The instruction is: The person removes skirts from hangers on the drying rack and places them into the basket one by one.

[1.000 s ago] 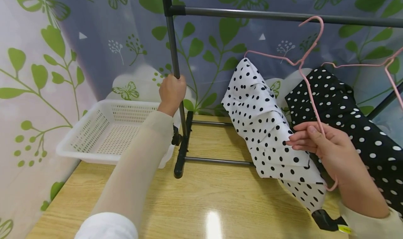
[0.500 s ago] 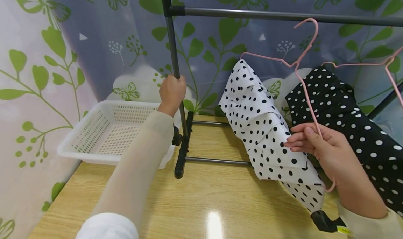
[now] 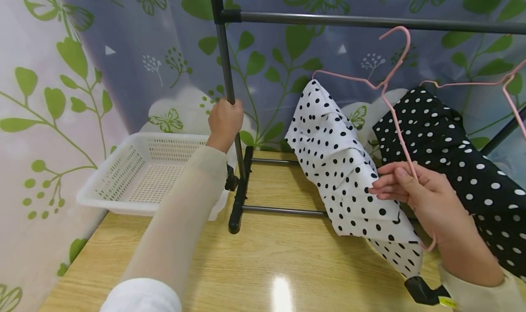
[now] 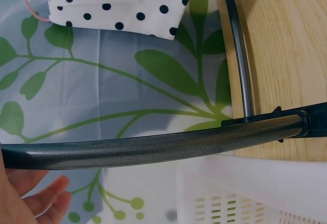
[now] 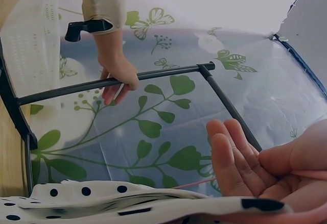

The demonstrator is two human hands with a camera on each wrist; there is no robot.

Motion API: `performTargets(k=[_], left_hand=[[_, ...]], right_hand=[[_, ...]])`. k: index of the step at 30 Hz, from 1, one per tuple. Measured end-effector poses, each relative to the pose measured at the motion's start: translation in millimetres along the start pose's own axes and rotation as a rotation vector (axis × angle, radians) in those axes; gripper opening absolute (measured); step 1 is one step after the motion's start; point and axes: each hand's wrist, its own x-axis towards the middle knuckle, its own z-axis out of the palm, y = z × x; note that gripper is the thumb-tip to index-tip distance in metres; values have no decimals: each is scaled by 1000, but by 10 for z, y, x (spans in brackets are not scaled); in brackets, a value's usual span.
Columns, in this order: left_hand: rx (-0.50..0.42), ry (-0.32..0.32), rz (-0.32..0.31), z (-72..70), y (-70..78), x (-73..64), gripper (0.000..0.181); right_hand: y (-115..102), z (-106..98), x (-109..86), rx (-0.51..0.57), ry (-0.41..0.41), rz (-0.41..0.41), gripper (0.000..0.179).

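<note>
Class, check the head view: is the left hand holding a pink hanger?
No, the left hand grips the dark upright post.

At the lower right, the right hand (image 5: 255,175) is holding the hanger (image 5: 312,174) under its thumb, while its fingers are pointing upward. Below, the dotted cloth (image 5: 99,198) is stretching along the bottom edge. Higher up, the left hand (image 5: 117,70) is gripping the rack (image 5: 168,73), and behind it the leafy curtain (image 5: 120,147) is hanging.
</note>
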Motion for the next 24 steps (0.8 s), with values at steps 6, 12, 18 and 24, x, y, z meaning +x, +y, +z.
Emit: performTargets(k=[6,12,18,24], left_hand=[[-28,-3,8,-4,-1,-7,41],[-25,-15,-16,0,-25,7,39],[-16,-14,1,-2,-24,8,41],[-13,-18,-1,-7,-10,-3,40]], right_hand=[[8,18,-8,-17,6,17,26],[19,31,-11,-9,-1,17,26],[19,53,-12,6,-18,-1,26],[19,85,-14,33,-14,23,26]])
